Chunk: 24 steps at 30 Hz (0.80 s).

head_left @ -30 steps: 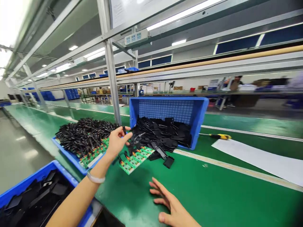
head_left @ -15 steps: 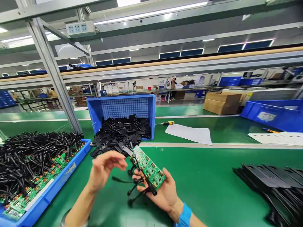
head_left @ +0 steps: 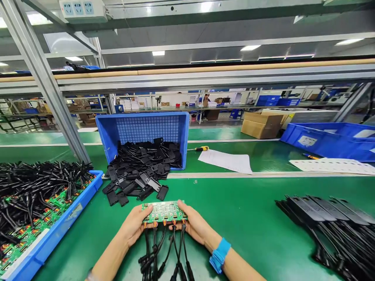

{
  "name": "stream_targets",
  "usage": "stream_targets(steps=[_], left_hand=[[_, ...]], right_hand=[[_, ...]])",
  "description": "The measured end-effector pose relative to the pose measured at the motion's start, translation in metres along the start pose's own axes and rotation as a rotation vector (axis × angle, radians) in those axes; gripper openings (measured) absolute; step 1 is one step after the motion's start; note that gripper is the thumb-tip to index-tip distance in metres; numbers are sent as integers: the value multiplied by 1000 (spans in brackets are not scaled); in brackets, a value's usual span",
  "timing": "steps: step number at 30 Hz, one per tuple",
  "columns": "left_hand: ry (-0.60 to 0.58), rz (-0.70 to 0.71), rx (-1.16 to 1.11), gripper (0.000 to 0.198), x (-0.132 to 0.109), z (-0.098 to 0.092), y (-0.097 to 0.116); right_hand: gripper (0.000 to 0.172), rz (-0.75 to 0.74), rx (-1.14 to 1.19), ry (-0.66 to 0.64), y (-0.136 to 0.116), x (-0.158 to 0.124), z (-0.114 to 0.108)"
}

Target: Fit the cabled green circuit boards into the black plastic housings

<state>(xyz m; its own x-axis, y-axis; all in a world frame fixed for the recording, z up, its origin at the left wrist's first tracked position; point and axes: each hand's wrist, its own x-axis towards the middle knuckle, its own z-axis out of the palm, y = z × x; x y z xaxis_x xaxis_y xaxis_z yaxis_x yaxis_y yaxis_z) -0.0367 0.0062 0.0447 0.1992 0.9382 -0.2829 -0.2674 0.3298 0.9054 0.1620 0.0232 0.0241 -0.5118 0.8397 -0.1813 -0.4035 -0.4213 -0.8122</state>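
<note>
Both hands hold a green circuit board (head_left: pixel 164 211) level above the green bench, at the lower middle of the head view. My left hand (head_left: pixel 135 225) grips its left end, thumb on top and fingers underneath. At the right end, my right hand (head_left: pixel 197 224) is closed on it in the same way, with a blue band around that wrist. Several black cables (head_left: pixel 154 249) with plugs at their ends hang from the board's near edge. Beyond the board, black plastic housings (head_left: pixel 143 171) spill from a tipped blue crate (head_left: pixel 186 144) onto the bench.
A blue tray (head_left: pixel 73 212) of cabled boards stands at left. Stacked black cabled units (head_left: pixel 319 210) lie at right. Further back are a yellow screwdriver (head_left: pixel 202 148), a paper sheet (head_left: pixel 225 160), a cardboard box (head_left: pixel 260 125) and a blue bin (head_left: pixel 328 138). A metal post (head_left: pixel 48 86) rises at left.
My left hand, free before, now holds the board's left end. The board has turned from a slant to level, its cables now hanging toward me. The view has shifted slightly.
</note>
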Motion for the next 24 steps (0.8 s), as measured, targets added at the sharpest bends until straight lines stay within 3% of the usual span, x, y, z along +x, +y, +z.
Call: stream_targets(steps=[3,11,18,22,24], left_hand=[[11,-12,-30,41,-2,1,-2],[80,95,-18,44,-4,8,-10],[138,171,50,50,-4,18,-15],[100,145,54,50,-3,18,-15],[72,108,54,48,-3,16,-16]], right_hand=[[47,-46,-66,18,-1,1,2],[57,-190,-203,200,9,-2,14],[54,-351,-321,378,14,5,8],[45,-262,-190,198,7,5,5],[44,-216,-186,186,6,5,6]])
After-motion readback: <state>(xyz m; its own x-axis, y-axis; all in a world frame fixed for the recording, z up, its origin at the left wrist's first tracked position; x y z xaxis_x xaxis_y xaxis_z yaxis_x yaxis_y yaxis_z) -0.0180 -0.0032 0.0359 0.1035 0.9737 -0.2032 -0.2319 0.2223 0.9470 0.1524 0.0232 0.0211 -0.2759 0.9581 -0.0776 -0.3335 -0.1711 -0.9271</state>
